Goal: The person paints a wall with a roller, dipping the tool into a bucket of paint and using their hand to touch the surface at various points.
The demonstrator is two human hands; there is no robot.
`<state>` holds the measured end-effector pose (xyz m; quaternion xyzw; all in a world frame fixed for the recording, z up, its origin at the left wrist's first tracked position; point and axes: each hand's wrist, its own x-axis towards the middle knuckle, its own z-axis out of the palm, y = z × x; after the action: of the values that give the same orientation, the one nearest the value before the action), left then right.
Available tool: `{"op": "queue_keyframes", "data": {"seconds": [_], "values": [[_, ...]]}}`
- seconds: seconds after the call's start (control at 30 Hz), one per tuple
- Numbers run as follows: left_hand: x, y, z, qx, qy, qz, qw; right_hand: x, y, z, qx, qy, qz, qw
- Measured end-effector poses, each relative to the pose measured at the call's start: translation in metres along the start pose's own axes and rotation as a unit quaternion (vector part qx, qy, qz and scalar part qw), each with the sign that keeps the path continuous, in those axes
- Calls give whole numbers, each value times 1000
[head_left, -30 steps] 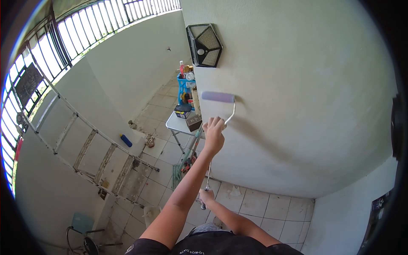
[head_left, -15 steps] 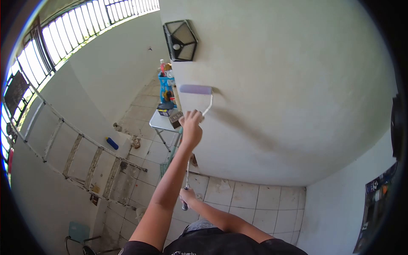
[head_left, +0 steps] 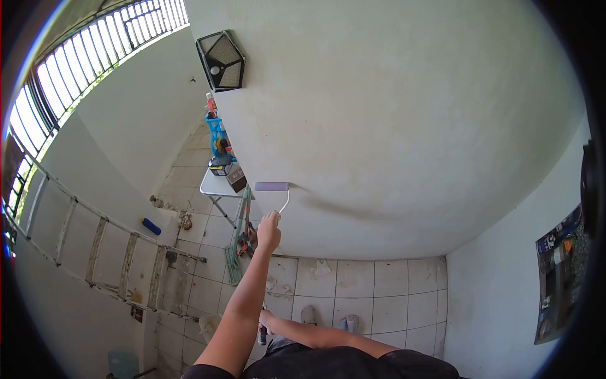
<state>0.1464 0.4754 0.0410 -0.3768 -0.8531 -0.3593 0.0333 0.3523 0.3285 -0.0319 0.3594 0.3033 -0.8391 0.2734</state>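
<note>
A paint roller with a pale purple sleeve rests against the white wall, its shadow falling to the right. The white wire frame bends down from the sleeve to my left hand, which is closed around the roller's shaft. Lower down, close to my body, my right hand is wrapped around the dark grip at the handle's end. My left forearm hides most of the shaft between the two hands.
A wall lamp is mounted at the wall's left edge. Below it, a small white table carries boxes and a blue basket. A ladder leans at the left. A green broom stands near the table. A poster hangs at right.
The roller has moved down the wall, away from the lamp, with both hands lower too. The view has shifted, so my shoes now show on the tiles.
</note>
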Motion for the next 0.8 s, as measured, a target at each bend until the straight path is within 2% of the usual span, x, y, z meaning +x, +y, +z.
{"op": "queue_keyframes", "data": {"seconds": [0.03, 0.13, 0.23, 0.37, 0.53, 0.67, 0.73, 0.8], "values": [[-1, 5, -1, -9, 9, -5, 1000, -4, 1, -1, 3, -3, 4, 1000], [17, 21, -21, -40, 32, 5, 999, -11, -10, 3, -38, 81, -49, 995], [44, 57, -58, -38, 98, 55, 993, -26, -48, 8, -108, 131, -82, 982], [69, 83, -94, 18, 134, 81, 987, -47, -80, 22, -97, 123, -116, 981], [68, 63, -75, -14, 122, 76, 990, -14, -80, 11, -72, 153, -107, 980], [45, 34, -36, -71, 88, 52, 992, 6, -49, -14, -75, 168, -70, 980], [30, 23, -22, -63, 43, 22, 997, 16, -27, -19, -67, 176, -49, 981], [23, 18, -14, -72, 37, 9, 997, 28, -13, -26, -54, 178, -39, 982]]}}
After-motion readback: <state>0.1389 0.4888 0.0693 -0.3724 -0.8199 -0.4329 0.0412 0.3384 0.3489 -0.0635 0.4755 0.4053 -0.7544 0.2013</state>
